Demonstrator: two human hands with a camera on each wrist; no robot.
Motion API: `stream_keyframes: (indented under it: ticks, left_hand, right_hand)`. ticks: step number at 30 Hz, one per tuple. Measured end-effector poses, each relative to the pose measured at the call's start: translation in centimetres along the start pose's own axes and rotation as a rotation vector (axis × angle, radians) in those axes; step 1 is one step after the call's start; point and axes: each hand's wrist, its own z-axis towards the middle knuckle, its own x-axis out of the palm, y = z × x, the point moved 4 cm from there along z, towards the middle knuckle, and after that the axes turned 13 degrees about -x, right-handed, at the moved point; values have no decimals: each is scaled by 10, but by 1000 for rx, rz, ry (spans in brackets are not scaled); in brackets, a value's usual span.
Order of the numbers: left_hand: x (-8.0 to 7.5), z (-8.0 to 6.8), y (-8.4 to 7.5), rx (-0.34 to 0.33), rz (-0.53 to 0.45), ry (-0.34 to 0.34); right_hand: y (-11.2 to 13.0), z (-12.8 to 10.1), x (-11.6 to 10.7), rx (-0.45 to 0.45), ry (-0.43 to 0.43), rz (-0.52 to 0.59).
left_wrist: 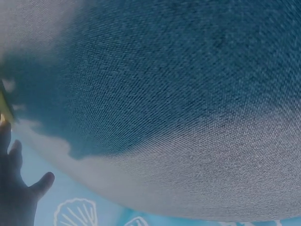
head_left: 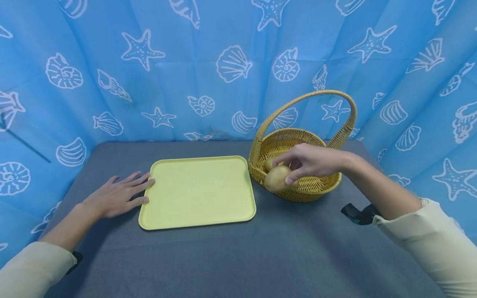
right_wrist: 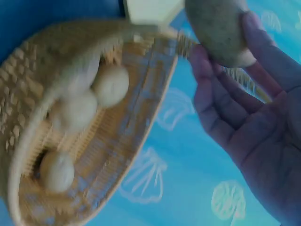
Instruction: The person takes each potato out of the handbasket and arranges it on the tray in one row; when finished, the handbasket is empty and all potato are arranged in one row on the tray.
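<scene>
Potato (head_left: pixel 277 179) in right hand (head_left: pixel 311 161); left hand (head_left: pixel 117 196) beside tray (head_left: pixel 197 217)

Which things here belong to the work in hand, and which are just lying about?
In use:
- right hand holding a potato
- basket with more potatoes
- yellow tray
- left hand at the tray's edge

Lying about:
- grey table cloth
- blue seashell curtain

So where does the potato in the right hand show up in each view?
Head: potato right of centre, held by the right hand at the wicker basket's front rim.
Left wrist: not in it.
Right wrist: top right, in the fingers.
Shared landmark: the basket.
</scene>
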Motion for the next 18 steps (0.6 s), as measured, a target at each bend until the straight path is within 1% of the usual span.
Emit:
stream_keyframes:
  ticks: [6,12,16,18]
  left_hand:
    - [4,1,5,-8,3,-8]
    - [5,0,5,7,1,-21]
    - [6,1,6,0,3,-20]
    - [6,1,8,-5,3,-17]
  right_hand:
    - [17,37,19,-81,-18,-26]
    - [22,76,45,-133,-14,-53]
    - [21,102,66,-177,-25,12]
    - [20,115,76,-182,-38,59]
